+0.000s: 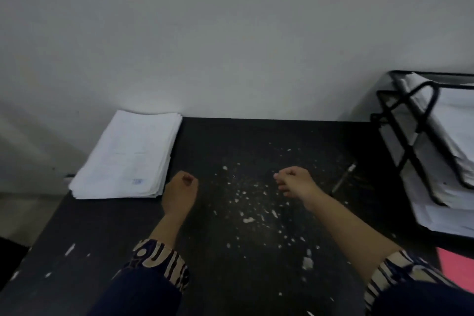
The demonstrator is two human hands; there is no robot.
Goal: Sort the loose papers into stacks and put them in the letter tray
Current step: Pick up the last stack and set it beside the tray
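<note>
i'm hovering both hands curled and holding nothing; left hand [179,188] beside the paper stack [128,156], right hand [295,181] short of the letter tray [400,136]: a loose grab risks fanning sheets.

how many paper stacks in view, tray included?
4: one stack on the desk's far left; three in the tray, one per tier. The tray runs off frame, so more may be hidden.

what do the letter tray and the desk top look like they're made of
Letter tray: thin black bars and mesh-like sides, likely painted or coated metal wire. Desk top: matte black surface with pale chips and specks, probably painted or laminated board; the blur leaves it open whether those are flakes or debris.
</note>
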